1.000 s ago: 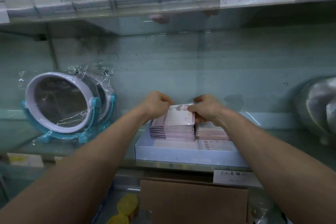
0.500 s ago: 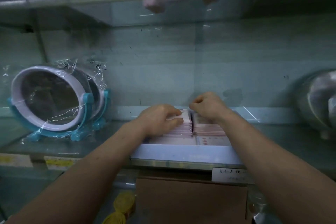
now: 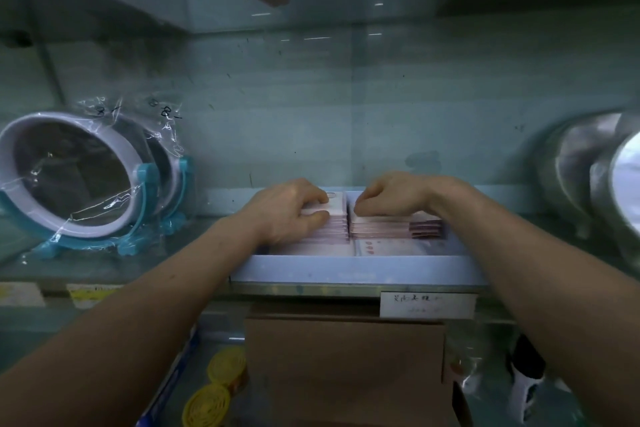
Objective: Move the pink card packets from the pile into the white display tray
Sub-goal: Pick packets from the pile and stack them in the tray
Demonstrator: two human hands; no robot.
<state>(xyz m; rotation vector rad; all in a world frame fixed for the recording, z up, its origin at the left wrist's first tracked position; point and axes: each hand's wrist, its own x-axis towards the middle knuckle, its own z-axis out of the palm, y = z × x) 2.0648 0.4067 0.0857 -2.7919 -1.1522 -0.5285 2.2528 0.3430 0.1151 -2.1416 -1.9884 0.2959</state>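
The white display tray [image 3: 356, 272] sits on the glass shelf straight ahead. Two stacks of pink card packets stand side by side in it, and more packets lie flat in front of them. My left hand [image 3: 291, 211] lies over the left stack [image 3: 337, 224]; its fingers and thumb pinch the top packet at the stack's front edge. On top of the right stack [image 3: 391, 227] rests my right hand [image 3: 391, 194], its bent fingertips touching near the gap between the stacks. No loose pile of packets is in view.
Two plastic-wrapped round mirrors [image 3: 76, 177] on blue stands are on the shelf at left. Metal bowls [image 3: 595, 177] stand at right. A glass shelf runs overhead. Below the tray are a price label [image 3: 426, 303], a cardboard box [image 3: 346, 367] and yellow rolls [image 3: 214, 388].
One second ago both hands held a packet above the left stack. It now lies on that stack, my left hand has come down over it, and my right hand has shifted onto the right stack.
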